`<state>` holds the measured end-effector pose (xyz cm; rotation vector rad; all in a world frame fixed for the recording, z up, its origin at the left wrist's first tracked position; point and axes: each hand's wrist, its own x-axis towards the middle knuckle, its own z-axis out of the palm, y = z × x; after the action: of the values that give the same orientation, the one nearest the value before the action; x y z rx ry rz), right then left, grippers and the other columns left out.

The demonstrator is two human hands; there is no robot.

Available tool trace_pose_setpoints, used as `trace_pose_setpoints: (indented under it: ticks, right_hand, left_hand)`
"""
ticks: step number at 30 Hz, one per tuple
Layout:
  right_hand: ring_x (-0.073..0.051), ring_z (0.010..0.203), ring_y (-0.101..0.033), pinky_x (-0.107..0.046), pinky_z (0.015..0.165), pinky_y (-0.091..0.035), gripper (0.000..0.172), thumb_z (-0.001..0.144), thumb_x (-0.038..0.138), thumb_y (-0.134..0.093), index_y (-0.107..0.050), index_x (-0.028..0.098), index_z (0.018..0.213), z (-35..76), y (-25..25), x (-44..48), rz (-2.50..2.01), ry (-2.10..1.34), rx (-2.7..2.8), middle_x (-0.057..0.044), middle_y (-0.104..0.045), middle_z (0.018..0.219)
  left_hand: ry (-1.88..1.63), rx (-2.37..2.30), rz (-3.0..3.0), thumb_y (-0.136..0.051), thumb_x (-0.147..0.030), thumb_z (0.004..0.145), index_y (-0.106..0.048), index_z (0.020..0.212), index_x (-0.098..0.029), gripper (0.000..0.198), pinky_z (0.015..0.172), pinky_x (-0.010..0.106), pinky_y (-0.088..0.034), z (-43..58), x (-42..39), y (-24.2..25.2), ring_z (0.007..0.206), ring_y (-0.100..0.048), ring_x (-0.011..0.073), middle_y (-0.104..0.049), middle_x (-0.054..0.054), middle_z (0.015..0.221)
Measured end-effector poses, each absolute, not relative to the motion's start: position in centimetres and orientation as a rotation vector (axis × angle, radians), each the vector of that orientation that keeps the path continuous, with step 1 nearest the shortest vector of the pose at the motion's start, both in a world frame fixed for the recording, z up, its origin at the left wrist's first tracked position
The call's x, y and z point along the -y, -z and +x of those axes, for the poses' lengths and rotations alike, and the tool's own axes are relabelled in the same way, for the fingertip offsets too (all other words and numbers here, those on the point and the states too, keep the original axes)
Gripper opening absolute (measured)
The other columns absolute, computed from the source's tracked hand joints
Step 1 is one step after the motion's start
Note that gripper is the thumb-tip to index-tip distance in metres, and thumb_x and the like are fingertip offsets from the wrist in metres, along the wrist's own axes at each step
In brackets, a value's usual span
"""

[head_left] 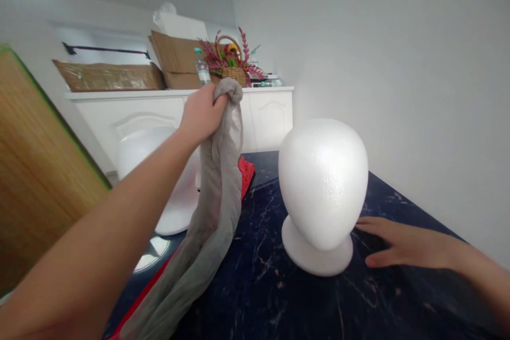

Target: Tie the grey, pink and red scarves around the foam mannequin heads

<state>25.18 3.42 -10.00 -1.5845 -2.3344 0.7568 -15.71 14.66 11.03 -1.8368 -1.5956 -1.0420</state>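
My left hand is raised and closed around the top of a long grey scarf. The sheer cloth hangs down in folds toward the lower left and spreads out near the table edge. Red fabric shows behind it and along its lower edge. To the right of the scarf, a white foam mannequin head stands upright on its round base. Close by the base on its right, my right hand is low over the table with fingers stretched apart, holding nothing.
The dark marbled table runs under everything. A white rounded object sits behind my left arm. Along the back, a white cabinet carries cardboard boxes, a water bottle and a flower basket. A wooden panel stands at left.
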Motion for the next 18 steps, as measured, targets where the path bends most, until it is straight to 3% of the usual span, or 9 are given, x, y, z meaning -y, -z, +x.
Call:
trace_pose_setpoints:
  ticks: [2,3,5,7,9,10,12,15,18]
  right_hand:
    - [-0.036,0.128,-0.054,-0.050,0.110,-0.043,0.060,0.082,0.055,-0.070,-0.063,0.025,0.134,25.1,7.7,-1.9,-1.462,-0.908,2.307,-0.010,-0.057,0.140]
    - [-0.033,0.123,-0.058,-0.048,0.107,-0.047,0.052,0.086,0.051,-0.068,-0.065,0.026,0.131,24.6,6.5,-0.9,-1.340,-0.972,2.279,-0.010,-0.061,0.135]
    - [-0.028,0.111,-0.065,-0.042,0.097,-0.054,0.041,0.090,0.044,-0.065,-0.066,0.027,0.128,22.7,4.1,1.4,-0.981,-1.022,2.193,-0.009,-0.068,0.122]
    - [-0.025,0.106,-0.067,-0.037,0.092,-0.056,0.041,0.091,0.043,-0.066,-0.065,0.028,0.129,19.2,2.0,3.6,-0.607,-0.940,2.031,-0.008,-0.070,0.116]
    - [-0.027,0.123,-0.057,-0.040,0.105,-0.048,0.053,0.089,0.048,-0.067,-0.056,0.031,0.137,14.8,0.1,5.1,-0.406,-0.786,1.830,-0.006,-0.061,0.132]
    - [-0.028,0.132,-0.049,-0.043,0.111,-0.042,0.062,0.084,0.050,-0.072,-0.053,0.031,0.140,12.5,-0.8,5.6,-0.371,-0.727,1.744,-0.005,-0.054,0.141]
    - [-0.029,0.132,-0.049,-0.046,0.110,-0.042,0.066,0.079,0.051,-0.076,-0.053,0.031,0.137,8.4,-2.1,5.9,-0.381,-0.680,1.648,-0.003,-0.052,0.143]
    - [-0.027,0.106,-0.065,-0.044,0.093,-0.054,0.039,0.084,0.045,-0.072,-0.065,0.022,0.114,5.1,-2.8,5.4,-0.373,-0.894,1.584,-0.006,-0.069,0.112]
    - [-0.021,0.085,-0.069,-0.036,0.081,-0.057,0.023,0.086,0.039,-0.069,-0.068,0.017,0.093,5.2,-2.4,5.4,-0.334,-1.099,1.498,-0.005,-0.071,0.090]
  left_hand:
    - [0.928,1.456,-1.865,-0.009,-0.031,0.094,-0.048,0.114,0.016,0.064,0.097,0.039,-0.039,-15.2,-10.1,-13.5,0.128,-0.052,0.0290,-0.061,0.010,0.108]
    - [0.917,1.392,-1.847,-0.013,-0.032,0.094,-0.049,0.116,0.013,0.062,0.098,0.042,-0.040,-14.7,-7.8,-14.6,0.127,-0.053,0.0302,-0.062,0.011,0.110]
    - [0.957,1.283,-1.785,-0.037,-0.040,0.095,-0.060,0.114,-0.008,0.044,0.099,0.046,-0.044,-13.7,-3.3,-16.5,0.122,-0.059,0.0351,-0.066,0.014,0.113]
    - [0.942,1.219,-1.792,-0.047,-0.048,0.092,-0.063,0.100,-0.013,0.039,0.101,0.053,-0.044,-12.4,0.6,-17.9,0.119,-0.059,0.0411,-0.066,0.011,0.104]
    - [0.899,1.156,-1.884,-0.044,-0.053,0.092,-0.059,0.084,-0.011,0.045,0.098,0.056,-0.044,-11.0,3.5,-18.5,0.114,-0.061,0.0419,-0.056,0.004,0.087]
    - [0.890,1.125,-1.953,-0.043,-0.054,0.092,-0.056,0.078,-0.012,0.046,0.095,0.053,-0.045,-10.3,4.5,-18.4,0.108,-0.063,0.0392,-0.051,0.002,0.080]
    - [0.892,1.094,-2.106,-0.043,-0.053,0.092,-0.051,0.073,-0.013,0.045,0.087,0.041,-0.046,-9.1,5.8,-17.8,0.096,-0.066,0.0301,-0.046,-0.001,0.073]
    - [0.883,1.141,-2.288,-0.046,-0.054,0.092,-0.054,0.074,-0.015,0.044,0.070,0.027,-0.041,-8.6,6.5,-16.1,0.073,-0.063,0.0176,-0.048,-0.002,0.068]
    - [0.796,1.325,-2.385,-0.046,-0.066,0.089,-0.065,0.081,-0.016,0.054,0.066,0.027,-0.041,-9.9,6.3,-14.5,0.062,-0.059,0.0153,-0.054,-0.002,0.064]
